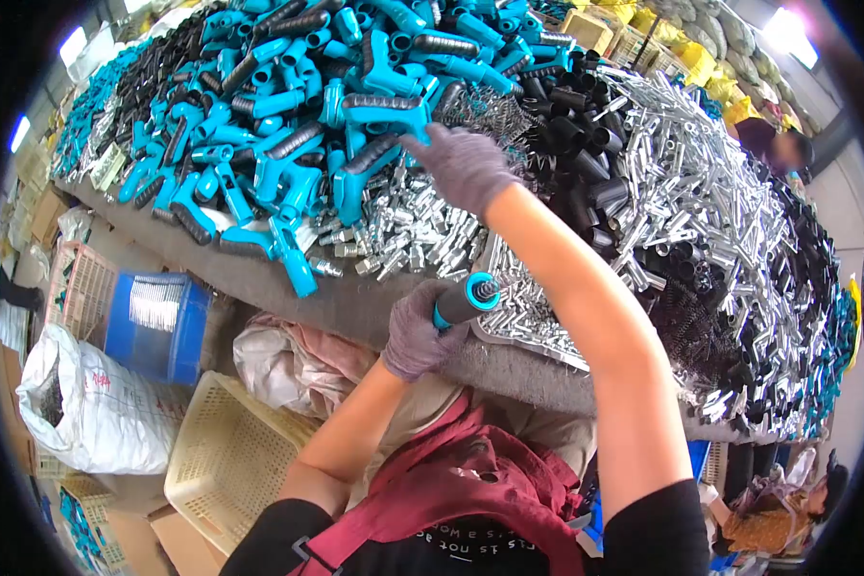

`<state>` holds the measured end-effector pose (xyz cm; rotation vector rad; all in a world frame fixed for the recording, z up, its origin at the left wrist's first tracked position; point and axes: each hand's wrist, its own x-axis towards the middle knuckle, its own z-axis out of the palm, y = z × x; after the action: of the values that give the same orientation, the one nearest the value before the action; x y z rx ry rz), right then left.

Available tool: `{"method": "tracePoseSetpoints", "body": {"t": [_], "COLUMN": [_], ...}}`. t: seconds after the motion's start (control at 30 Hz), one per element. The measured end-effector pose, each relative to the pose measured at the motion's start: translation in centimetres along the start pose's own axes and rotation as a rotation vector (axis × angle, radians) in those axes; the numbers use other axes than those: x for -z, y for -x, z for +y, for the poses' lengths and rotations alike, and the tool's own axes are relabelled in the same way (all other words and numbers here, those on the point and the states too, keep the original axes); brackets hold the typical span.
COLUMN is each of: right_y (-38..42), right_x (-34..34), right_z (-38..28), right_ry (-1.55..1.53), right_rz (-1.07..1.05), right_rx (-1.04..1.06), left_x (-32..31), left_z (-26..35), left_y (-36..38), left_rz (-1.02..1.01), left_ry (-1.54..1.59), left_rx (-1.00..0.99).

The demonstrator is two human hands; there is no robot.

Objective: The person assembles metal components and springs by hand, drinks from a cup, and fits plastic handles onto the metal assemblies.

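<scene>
My left hand [419,334], in a grey glove, is wrapped around a teal-and-black handle [463,301]. The handle's round end faces up, and a metal spring shows inside it. My gloved right hand [466,168] reaches over the heap with its fingertips at the end of a teal gun-shaped handle [386,108] with a ribbed black grip. The fingers look pinched on that end. Many similar teal handles lie piled around it. Below the right hand are shiny metal fittings [403,226], and dark springs [485,120] lie just beyond it.
Black tubes [586,134] and silver metal levers [691,182] cover the right of the grey-cloth table [346,312]. A tray of small metal pins [518,302] sits at the near edge. A cream basket [230,442], blue bin [158,326] and white sack [96,408] stand left. Other people are at right.
</scene>
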<state>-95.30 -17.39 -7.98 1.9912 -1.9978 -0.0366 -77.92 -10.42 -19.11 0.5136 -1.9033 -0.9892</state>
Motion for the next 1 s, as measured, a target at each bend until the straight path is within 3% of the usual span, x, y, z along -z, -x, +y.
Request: {"method": "tracePoseSetpoints", "body": {"t": [0.13,0.17,0.23,0.3,0.37,0.43,0.5,0.53,0.57,0.63,0.67,0.7,0.83,1.0], "right_y": [-2.3,-2.0,-1.4,1.9,6.7,11.9,16.5,18.1,19.4,22.1,22.7,23.5,23.7,23.4], "right_x": [0.6,-0.2,0.6,2.8,3.6,4.6,7.0,8.5,10.1,12.4,13.2,14.2,15.1,15.5], "right_z": [0.8,2.3,5.3,7.1,8.4,8.9,8.3,8.2,6.7,6.7,7.1,6.5,4.7,4.3], "right_ry": [-0.035,-0.211,-0.801,-1.606,-1.824,-2.014,-1.739,-1.77,-1.688,-1.554,-1.205,-0.817,-0.611,-0.476], "right_rz": [-0.211,-0.001,0.134,0.3,0.625,0.507,0.409,0.296,0.398,0.268,0.22,0.153,0.012,0.002], "right_rx": [0.059,0.028,-0.175,-0.516,-0.304,-0.24,-0.345,-0.346,-0.325,-0.281,-0.131,-0.191,-0.245,-0.051], "left_x": [0.0,0.0,0.2,0.1,-0.1,-0.2,-0.1,-0.1,0.0,-0.1,-0.2,-0.2,-0.6,-0.3], "left_z": [-0.4,-0.3,0.0,0.0,0.0,-0.1,-0.1,-0.2,-0.2,-0.3,-0.4,-0.4,-0.6,-0.3], "left_y": [0.0,-0.1,-0.4,-0.6,-1.0,-1.1,-1.2,-1.2,-1.2,-1.2,-1.1,-0.9,-1.0,-1.1], "left_rz": [-0.096,-0.102,-0.151,-0.156,-0.168,-0.185,-0.217,-0.246,-0.279,-0.295,-0.295,-0.306,-0.333,-0.392], "left_ry": [0.084,0.09,0.083,0.079,0.079,0.023,0.069,0.051,0.032,-0.015,-0.066,-0.063,-0.108,-0.121], "left_rx": [-0.027,-0.028,-0.012,-0.018,-0.029,-0.008,-0.04,-0.062,-0.088,-0.115,-0.145,-0.144,-0.204,-0.194]}}
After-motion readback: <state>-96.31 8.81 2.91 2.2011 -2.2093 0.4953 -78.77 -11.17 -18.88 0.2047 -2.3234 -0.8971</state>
